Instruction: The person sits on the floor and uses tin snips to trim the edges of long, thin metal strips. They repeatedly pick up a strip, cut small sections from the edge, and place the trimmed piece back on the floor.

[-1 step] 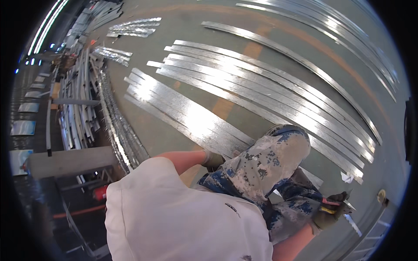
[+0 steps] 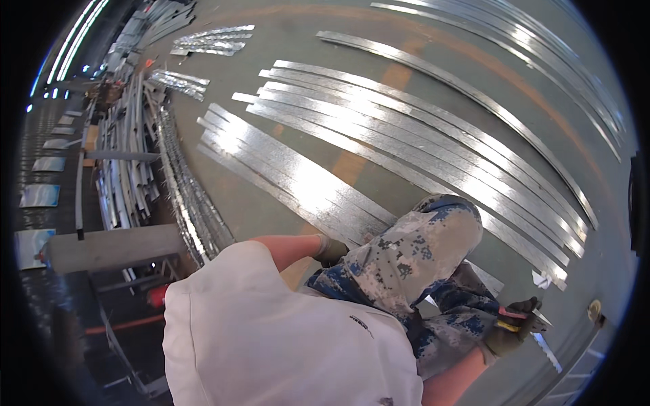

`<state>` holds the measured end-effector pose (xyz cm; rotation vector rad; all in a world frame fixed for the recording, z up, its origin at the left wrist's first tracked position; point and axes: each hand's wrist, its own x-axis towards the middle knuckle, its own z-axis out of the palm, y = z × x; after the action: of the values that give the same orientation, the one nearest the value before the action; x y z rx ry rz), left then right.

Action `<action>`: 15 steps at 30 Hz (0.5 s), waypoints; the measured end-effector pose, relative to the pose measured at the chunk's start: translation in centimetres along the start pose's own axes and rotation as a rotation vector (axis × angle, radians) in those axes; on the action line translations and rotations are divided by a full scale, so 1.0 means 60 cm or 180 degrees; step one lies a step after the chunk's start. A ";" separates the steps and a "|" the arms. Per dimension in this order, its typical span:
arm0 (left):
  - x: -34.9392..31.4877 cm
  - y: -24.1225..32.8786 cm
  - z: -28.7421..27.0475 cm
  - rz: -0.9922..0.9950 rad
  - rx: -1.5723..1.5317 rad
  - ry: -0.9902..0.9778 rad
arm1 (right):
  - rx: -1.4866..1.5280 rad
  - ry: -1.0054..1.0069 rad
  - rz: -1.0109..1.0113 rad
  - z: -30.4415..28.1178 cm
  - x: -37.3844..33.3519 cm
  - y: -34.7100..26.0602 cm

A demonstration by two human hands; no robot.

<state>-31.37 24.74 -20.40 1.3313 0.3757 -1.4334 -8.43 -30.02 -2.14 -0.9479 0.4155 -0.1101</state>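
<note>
My right hand (image 2: 506, 340), in a dark glove, is closed around a pair of tin snips (image 2: 509, 326) with red and yellow handles. Their metal jaws point away to the right, low above the floor. My left hand (image 2: 331, 250), also gloved, is down beside my bent knee at the near end of a group of shiny metal strips (image 2: 291, 172). The knee hides its fingers, so I cannot tell whether it grips a strip. A larger group of long flat strips (image 2: 406, 139) lies beyond my knee. A narrow toothed metal scrap (image 2: 547, 352) is beside the snips.
A single long metal channel (image 2: 467, 95) and more long strips (image 2: 521, 37) lie farther off. Crinkled shiny bundles (image 2: 186, 183) and a heap of metal profiles (image 2: 125, 166) line the left. A grey beam (image 2: 115, 248) and a red object (image 2: 157, 296) are near left.
The view has shifted slightly, so the scene sits a little differently in the picture. My left hand stays beside the knee; the right hand with the tin snips has barely moved.
</note>
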 end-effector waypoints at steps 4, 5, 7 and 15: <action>0.001 -0.027 0.011 0.0629 0.1377 -0.0049 | -0.0924 -0.0158 -0.0143 -0.007 0.039 0.053; 0.001 -0.050 0.007 0.0754 0.1627 -0.0106 | -0.1274 -0.0252 -0.0228 -0.007 0.045 0.068; 0.006 -0.052 0.010 0.0381 0.1312 0.0035 | -0.0721 -0.0251 0.0279 0.027 0.060 0.075; -0.048 0.006 0.078 -0.0729 0.0484 0.0948 | 0.0219 -0.0142 0.0991 0.084 0.118 0.060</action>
<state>-34.06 22.26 -16.31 1.6757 0.6422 -1.4748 -0.29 -25.99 -4.60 -0.8067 0.5100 0.1784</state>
